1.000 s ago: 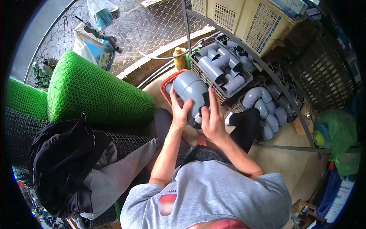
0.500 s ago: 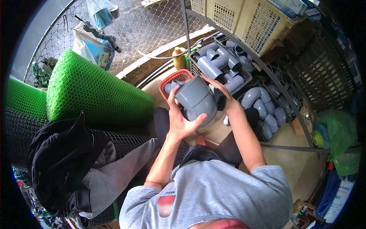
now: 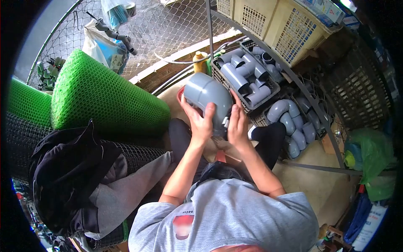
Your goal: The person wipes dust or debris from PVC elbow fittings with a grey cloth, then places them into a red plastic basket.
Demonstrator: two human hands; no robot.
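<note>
A large grey pipe elbow (image 3: 205, 90) is held up between my two hands, above my lap. My left hand (image 3: 199, 122) wraps round its left and lower side, thumb resting on the grey surface. On the right side my right hand (image 3: 238, 126) is closed round the elbow's dark end, where a small white piece shows by the fingers. Behind the elbow, the red basket (image 3: 180, 94) is mostly hidden. A black crate (image 3: 268, 95) of grey pipe fittings (image 3: 235, 77) stands just beyond my right hand.
Green mesh rolls (image 3: 109, 96) and a dark jacket (image 3: 67, 172) lie at the left. More grey elbows (image 3: 287, 115) sit at the right under a metal frame (image 3: 294, 74). Cream crates (image 3: 289, 33) stand above, and a yellow bottle (image 3: 198, 63) is near the wire fence.
The elbow has turned over so its curved side faces up, and its open end no longer shows. My right hand has moved left and down, and the red basket is now more covered.
</note>
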